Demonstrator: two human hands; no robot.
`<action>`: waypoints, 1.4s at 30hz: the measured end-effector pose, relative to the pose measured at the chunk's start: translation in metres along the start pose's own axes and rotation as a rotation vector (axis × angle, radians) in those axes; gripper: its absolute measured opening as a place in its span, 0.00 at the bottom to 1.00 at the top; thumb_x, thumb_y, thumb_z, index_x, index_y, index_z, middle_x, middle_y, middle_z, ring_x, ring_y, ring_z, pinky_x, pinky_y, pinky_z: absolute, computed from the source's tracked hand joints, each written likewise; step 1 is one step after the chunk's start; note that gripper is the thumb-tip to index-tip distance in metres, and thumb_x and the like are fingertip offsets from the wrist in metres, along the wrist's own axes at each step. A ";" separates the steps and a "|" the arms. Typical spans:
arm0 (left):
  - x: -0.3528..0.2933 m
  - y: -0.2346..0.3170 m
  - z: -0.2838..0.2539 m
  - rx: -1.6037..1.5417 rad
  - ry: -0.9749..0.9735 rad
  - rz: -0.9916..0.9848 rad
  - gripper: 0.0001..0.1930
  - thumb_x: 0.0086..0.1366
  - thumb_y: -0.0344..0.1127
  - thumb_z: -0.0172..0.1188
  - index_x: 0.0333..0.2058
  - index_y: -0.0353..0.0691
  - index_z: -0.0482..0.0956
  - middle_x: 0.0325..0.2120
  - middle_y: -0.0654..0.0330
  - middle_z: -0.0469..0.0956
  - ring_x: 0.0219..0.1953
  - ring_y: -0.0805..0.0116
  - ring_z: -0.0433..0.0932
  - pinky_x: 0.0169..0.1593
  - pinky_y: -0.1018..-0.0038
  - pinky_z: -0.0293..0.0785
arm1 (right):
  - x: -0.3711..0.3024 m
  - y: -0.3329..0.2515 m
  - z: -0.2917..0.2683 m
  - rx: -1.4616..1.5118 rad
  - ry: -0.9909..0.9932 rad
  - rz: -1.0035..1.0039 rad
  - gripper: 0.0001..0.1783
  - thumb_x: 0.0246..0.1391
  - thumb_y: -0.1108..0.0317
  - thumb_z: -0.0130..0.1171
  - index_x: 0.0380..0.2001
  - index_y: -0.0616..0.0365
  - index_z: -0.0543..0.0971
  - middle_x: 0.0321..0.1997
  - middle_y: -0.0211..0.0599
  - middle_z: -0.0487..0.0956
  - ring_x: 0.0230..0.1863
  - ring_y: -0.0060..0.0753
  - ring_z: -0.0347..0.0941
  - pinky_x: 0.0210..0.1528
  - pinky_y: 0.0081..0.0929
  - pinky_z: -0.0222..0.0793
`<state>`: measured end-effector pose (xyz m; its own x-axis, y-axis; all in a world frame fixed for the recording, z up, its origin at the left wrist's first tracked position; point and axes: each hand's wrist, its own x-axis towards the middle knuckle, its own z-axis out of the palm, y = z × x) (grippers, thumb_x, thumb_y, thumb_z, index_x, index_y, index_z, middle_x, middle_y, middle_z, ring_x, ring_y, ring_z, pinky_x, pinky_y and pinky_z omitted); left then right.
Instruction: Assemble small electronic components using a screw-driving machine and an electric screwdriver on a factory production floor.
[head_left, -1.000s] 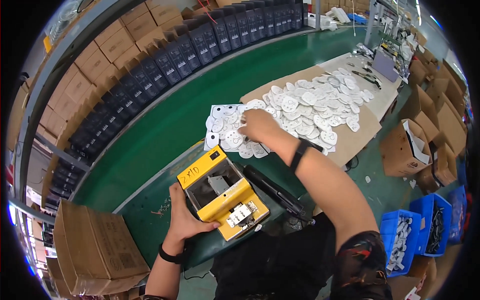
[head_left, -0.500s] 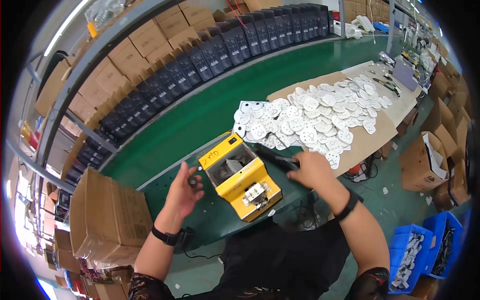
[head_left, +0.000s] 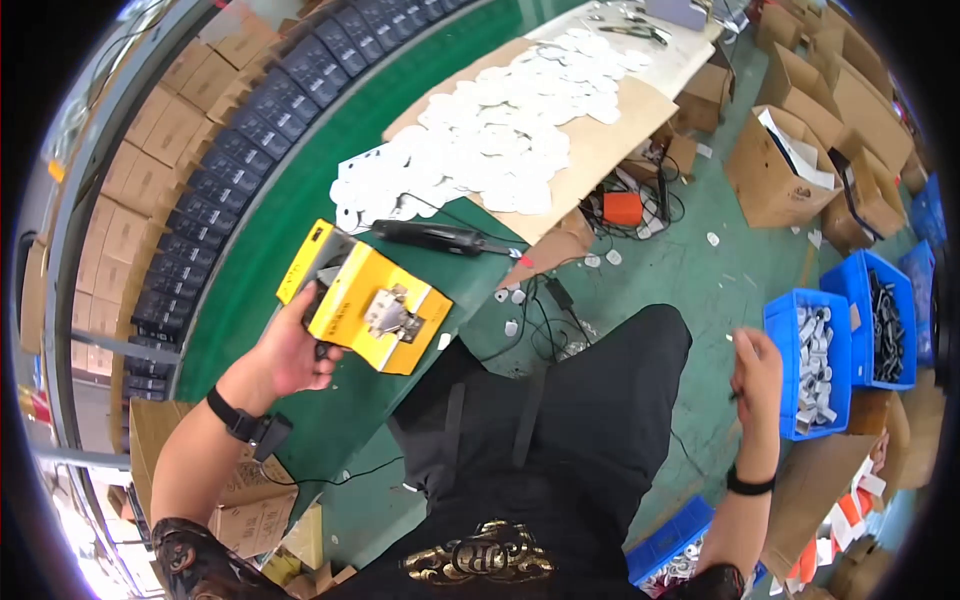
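Note:
My left hand [head_left: 290, 345] is at the near left side of a yellow bench machine [head_left: 385, 315]. Its thumb lies against the yellow housing, and its curled fingers hold a small dark round part [head_left: 322, 350], mostly hidden. A metal fixture [head_left: 392, 314] is mounted on the machine's sloped face. Behind the machine a black electric screwdriver [head_left: 430, 237] rests on the green table, let go. Far to the right, my right hand [head_left: 757, 375] is closed beside a blue bin [head_left: 800, 400] of grey-white parts. What its fingers hold, if anything, is too small to name.
White flat plates [head_left: 480, 140] are heaped on cardboard beyond the machine. Dark boxes [head_left: 235, 155] line the far side. A second blue bin [head_left: 880, 330] holds black parts. Open cartons [head_left: 780, 165] stand on the floor at right, and cables [head_left: 545, 320] trail under the table.
My right hand has left the screwdriver and swung right to the blue bins. My left hand has come against the machine. The view has turned rightward.

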<state>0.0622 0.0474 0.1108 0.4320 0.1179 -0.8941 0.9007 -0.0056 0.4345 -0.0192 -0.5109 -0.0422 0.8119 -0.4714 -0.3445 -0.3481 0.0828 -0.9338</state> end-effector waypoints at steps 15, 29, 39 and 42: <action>0.008 -0.009 -0.038 -0.006 0.236 -0.050 0.18 0.68 0.41 0.45 0.40 0.33 0.78 0.27 0.54 0.79 0.25 0.62 0.77 0.30 0.68 0.73 | -0.281 0.332 -0.184 -0.730 -0.255 0.571 0.20 0.45 0.52 0.69 0.31 0.59 0.83 0.30 0.47 0.83 0.38 0.48 0.81 0.43 0.39 0.75; -0.043 -0.006 -0.010 -0.070 0.227 -0.253 0.17 0.69 0.51 0.45 0.41 0.48 0.77 0.27 0.66 0.79 0.22 0.72 0.75 0.21 0.78 0.69 | -0.315 0.033 -0.258 -0.789 -0.043 1.156 0.23 0.45 0.48 0.67 0.34 0.59 0.85 0.37 0.53 0.83 0.45 0.54 0.80 0.49 0.41 0.74; -0.181 0.060 0.196 0.380 0.189 0.086 0.23 0.70 0.42 0.42 0.55 0.35 0.72 0.52 0.52 0.75 0.54 0.56 0.72 0.59 0.60 0.68 | -0.116 0.040 -0.336 -0.762 -0.029 0.744 0.24 0.51 0.50 0.63 0.38 0.63 0.83 0.30 0.45 0.83 0.30 0.40 0.80 0.32 0.36 0.75; -0.124 0.057 0.225 -0.021 0.004 0.167 0.23 0.71 0.45 0.41 0.55 0.36 0.73 0.50 0.52 0.76 0.52 0.56 0.73 0.56 0.61 0.71 | -0.064 -0.030 -0.324 -0.142 0.392 0.562 0.16 0.53 0.58 0.65 0.34 0.62 0.81 0.21 0.30 0.76 0.21 0.25 0.71 0.23 0.29 0.67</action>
<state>0.0704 -0.1908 0.2220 0.5754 0.1212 -0.8088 0.8151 -0.0043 0.5793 -0.2124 -0.7681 0.0393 0.2715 -0.6749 -0.6861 -0.7450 0.3039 -0.5939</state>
